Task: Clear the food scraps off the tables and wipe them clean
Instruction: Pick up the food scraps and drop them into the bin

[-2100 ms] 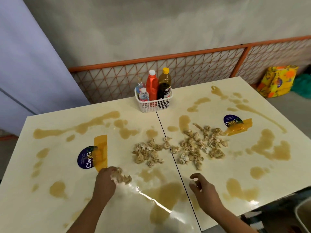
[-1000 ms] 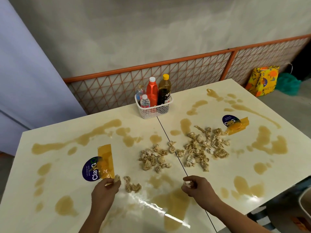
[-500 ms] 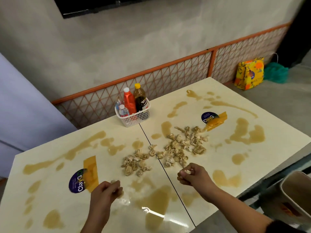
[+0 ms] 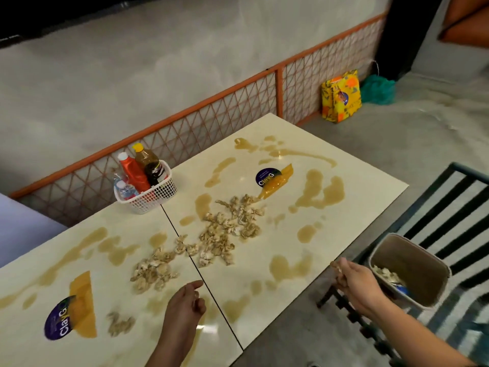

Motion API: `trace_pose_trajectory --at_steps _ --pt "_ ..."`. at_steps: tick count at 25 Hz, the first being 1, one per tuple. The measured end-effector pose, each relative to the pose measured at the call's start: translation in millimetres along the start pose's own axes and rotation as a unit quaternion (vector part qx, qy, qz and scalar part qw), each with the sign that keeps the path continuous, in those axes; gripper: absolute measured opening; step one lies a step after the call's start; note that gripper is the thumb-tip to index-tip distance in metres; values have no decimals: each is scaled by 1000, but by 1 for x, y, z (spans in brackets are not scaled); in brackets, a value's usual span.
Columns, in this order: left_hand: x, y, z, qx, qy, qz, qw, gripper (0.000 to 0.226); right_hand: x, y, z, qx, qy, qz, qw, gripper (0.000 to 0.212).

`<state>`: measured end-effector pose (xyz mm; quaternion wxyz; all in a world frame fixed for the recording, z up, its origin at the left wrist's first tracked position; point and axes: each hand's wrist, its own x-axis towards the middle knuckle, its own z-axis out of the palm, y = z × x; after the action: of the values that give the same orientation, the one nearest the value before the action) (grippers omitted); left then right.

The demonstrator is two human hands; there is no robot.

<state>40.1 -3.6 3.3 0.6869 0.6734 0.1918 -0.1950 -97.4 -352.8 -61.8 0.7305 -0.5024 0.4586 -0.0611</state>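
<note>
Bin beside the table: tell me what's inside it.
Inside the bin lie pale food scraps and a blue item I cannot identify. The bin's near wall hides the rest of the bottom, and the right hand covers its near-left corner.

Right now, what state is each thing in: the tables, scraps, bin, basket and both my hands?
Cream tabletops, streaked with brown spills, unwiped.
Beige food scraps, piled across the seam.
Beige-grey plastic bin, open, some scraps inside.
White mesh basket, upright, bottles standing in it.
Left hand, fingers curled, contents unclear.
Right hand, pinching scrap bits beside the bin.
</note>
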Motion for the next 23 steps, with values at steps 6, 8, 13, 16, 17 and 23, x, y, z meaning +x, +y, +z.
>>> trace_pose_trajectory --at_steps 6,8,13,16,17,23 --pt "-21 -32 70 -61 -73 -65 993 32 24 -6 -102 102 148 79 981 37" --pt "-24 -40 87 -65 -97 -94 989 35 38 1 -138 91 211 94 969 34" --pt "-36 -46 109 -33 -103 -89 990 27 66 0 -193 217 232 160 935 18" --pt "-41 -47 116 -21 -102 -73 992 27 73 -10 -200 276 143 180 933 40" --pt "-41 -49 119 -11 -102 -71 992 27 73 -10 -199 269 127 198 934 46" --pt "-58 -59 142 221 -151 58 962 28 18 5 -114 164 -24 231 959 35"
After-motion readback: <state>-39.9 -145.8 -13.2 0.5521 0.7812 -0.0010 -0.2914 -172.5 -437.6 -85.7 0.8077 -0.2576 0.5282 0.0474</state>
